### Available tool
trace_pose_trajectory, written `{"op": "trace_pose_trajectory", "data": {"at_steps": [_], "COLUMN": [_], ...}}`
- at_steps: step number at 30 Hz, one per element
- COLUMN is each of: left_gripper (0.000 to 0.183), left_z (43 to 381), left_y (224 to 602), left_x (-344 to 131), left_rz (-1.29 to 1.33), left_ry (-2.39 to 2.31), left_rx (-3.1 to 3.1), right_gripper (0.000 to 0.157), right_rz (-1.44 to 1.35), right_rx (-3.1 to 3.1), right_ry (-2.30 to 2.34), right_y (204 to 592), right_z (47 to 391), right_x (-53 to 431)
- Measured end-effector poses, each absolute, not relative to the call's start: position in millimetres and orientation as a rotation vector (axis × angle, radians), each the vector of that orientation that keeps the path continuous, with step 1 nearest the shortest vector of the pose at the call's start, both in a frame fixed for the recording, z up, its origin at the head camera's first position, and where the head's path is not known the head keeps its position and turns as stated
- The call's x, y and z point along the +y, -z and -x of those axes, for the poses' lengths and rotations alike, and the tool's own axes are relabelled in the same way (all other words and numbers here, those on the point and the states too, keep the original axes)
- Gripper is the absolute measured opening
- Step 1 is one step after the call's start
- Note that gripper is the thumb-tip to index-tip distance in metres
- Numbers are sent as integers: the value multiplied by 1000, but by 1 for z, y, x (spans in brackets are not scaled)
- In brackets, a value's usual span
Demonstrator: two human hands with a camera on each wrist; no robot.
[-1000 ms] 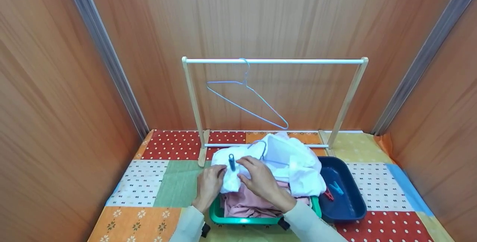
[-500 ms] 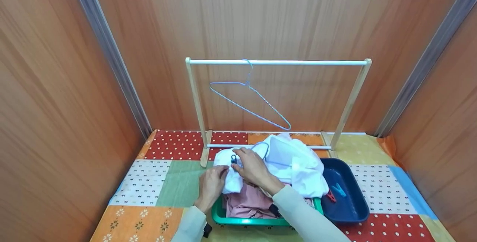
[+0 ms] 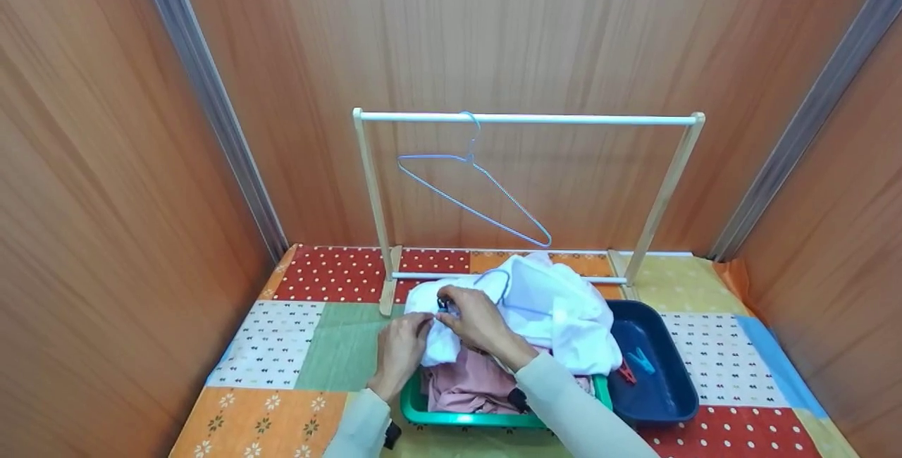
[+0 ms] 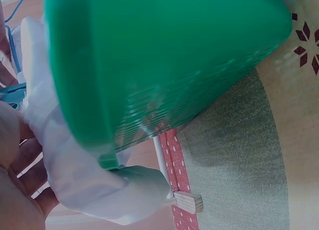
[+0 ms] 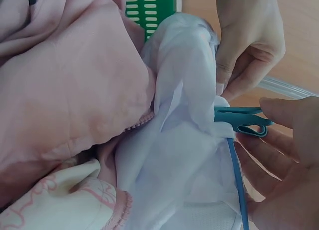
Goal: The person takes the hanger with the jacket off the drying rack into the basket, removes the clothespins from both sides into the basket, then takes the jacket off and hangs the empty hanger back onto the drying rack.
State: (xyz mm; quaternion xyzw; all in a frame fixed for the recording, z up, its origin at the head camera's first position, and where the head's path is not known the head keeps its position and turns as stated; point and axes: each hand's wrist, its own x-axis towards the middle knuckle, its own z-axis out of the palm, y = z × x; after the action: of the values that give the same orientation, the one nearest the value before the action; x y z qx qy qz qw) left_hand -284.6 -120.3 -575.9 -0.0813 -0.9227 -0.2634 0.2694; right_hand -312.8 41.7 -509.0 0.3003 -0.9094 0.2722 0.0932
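Observation:
A white garment [image 3: 564, 303] lies over the green basket [image 3: 461, 418], with a blue hanger [image 5: 238, 175] inside it. My left hand [image 3: 402, 347] pinches the garment's edge near its left end. A blue-green clothespin [image 5: 234, 116] is clipped on the cloth beside the hanger wire. My right hand [image 3: 483, 320] holds the clothespin's handles between thumb and fingers, close to the left fingertips. In the left wrist view, part of the clothespin [image 4: 12, 94] shows above the left hand [image 4: 15, 165]. Pink clothing [image 3: 465, 384] fills the basket below.
Behind stands a rack [image 3: 585, 120] with a bare blue hanger [image 3: 472, 215] on its bar. A navy tray [image 3: 666, 401] at the right holds a red clothespin [image 3: 626, 372] and a light blue clothespin [image 3: 641, 359]. Wood-grain panels [image 3: 564, 35] enclose the patchwork-covered table.
My right hand has moved up and left onto the clothespin, which earlier stood uncovered on the cloth, and now grips it. The left hand keeps its hold. The head view has shifted slightly.

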Motion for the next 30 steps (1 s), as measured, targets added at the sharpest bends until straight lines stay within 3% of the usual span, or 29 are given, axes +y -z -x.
{"op": "trace_pose_trajectory", "data": {"at_steps": [10, 20, 30], "left_gripper": [7, 7, 8], "left_z": [285, 286, 286], "left_y": [574, 576, 577], "left_x": [-121, -121, -121], "left_rz": [219, 235, 233], "left_ry": [694, 696, 713], "left_rx": [-2480, -2448, -2449], "right_gripper": [30, 10, 5], "right_rz": [-978, -974, -915], "right_rx": [-2697, -2557, -2336], "right_ry": [-791, -773, -901], "right_y": [509, 516, 514], "right_z": [313, 316, 312], "right_x": [41, 40, 36]}}
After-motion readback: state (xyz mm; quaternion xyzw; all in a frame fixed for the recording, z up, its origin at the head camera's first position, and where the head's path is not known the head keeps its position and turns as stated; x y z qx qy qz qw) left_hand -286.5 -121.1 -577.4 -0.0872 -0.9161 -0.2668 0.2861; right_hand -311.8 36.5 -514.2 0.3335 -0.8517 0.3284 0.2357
